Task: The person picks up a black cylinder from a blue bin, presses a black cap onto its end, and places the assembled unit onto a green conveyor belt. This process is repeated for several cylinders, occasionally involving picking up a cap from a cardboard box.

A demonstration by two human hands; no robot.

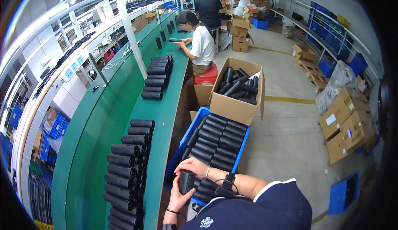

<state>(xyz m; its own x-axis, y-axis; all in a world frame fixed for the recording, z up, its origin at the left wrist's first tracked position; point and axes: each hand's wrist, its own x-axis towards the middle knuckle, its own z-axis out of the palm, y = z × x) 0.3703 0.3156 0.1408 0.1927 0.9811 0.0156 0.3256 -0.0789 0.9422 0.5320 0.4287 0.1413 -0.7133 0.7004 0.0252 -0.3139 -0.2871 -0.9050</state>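
Both of my hands hold one black cylinder (pixel 186 181) upright at the near edge of a blue crate (pixel 245 141). My left hand (pixel 177 196) cups it from below and my right hand (pixel 194 166) wraps over its top. The blue crate beneath is packed with several rows of the same black cylinders (pixel 217 141), lying side by side. On the green workbench (pixel 166 118) to my left, a stack of black cylinders (pixel 126 168) lies in a long row.
An open cardboard box (pixel 234 105) of loose black cylinders stands behind the crate. Another stack of cylinders (pixel 157 77) lies farther along the bench, where a seated person (pixel 201 43) in white works. Cartons (pixel 346 124) and blue bins (pixel 344 194) stand on the floor at right.
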